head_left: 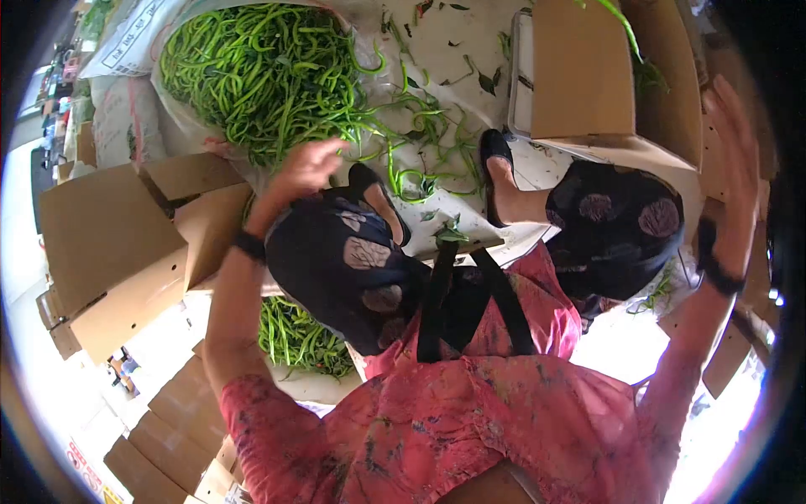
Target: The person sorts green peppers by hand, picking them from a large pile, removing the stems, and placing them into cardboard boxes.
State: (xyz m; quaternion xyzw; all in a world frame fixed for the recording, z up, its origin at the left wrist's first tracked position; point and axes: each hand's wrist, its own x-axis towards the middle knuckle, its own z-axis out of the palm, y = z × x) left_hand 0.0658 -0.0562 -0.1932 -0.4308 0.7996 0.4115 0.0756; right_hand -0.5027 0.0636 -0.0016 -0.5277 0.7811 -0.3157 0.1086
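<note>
Left hand (309, 166), fingers loosely curled, at the near edge of the pepper pile (269, 76) heaped on the floor (437, 46); whether it grips a pepper cannot be told. Right hand (732, 160), open and empty, raised beside the box (588, 76). Risk: loose peppers (416, 181) by the shoe (495, 149) may get trodden and crushed.
</note>
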